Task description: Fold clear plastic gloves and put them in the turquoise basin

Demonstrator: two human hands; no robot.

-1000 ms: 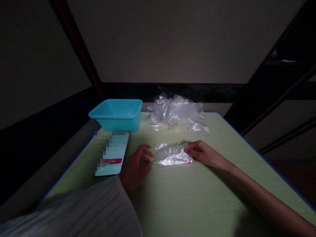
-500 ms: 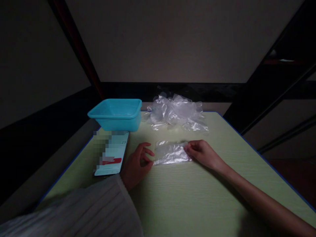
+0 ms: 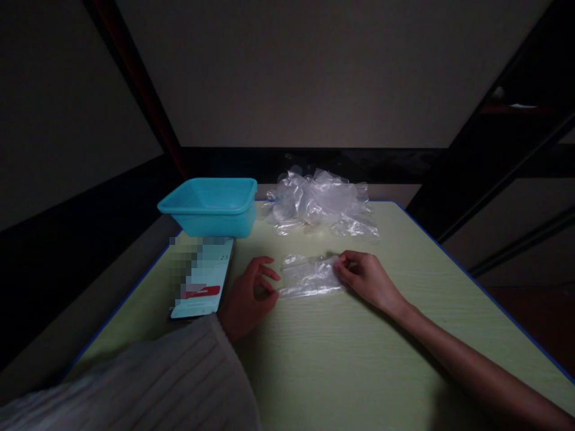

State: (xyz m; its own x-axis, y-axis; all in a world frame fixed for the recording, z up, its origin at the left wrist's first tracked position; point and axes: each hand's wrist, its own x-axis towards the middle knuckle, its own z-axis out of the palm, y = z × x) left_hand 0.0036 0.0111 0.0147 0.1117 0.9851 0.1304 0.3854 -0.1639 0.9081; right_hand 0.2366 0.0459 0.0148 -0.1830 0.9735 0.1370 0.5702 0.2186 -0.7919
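A clear plastic bag lies flat and crinkled on the pale green table, between my two hands. My right hand pinches its right edge with thumb and fingertips. At the bag's left end is my left hand, its fingers curved and apart, the thumb tip close to the lower left corner. Nothing shows between those fingers. Behind the bag rises a loose heap of clear plastic bags.
A blue plastic basin stands at the back left of the table. In front of it lies a phone with a lit screen, partly pixelated, just left of my left hand. A wall rises behind the table.
The bag lies slightly flatter, and its shine has shifted. My right hand has moved a touch to the left; my left hand stays in nearly the same place.
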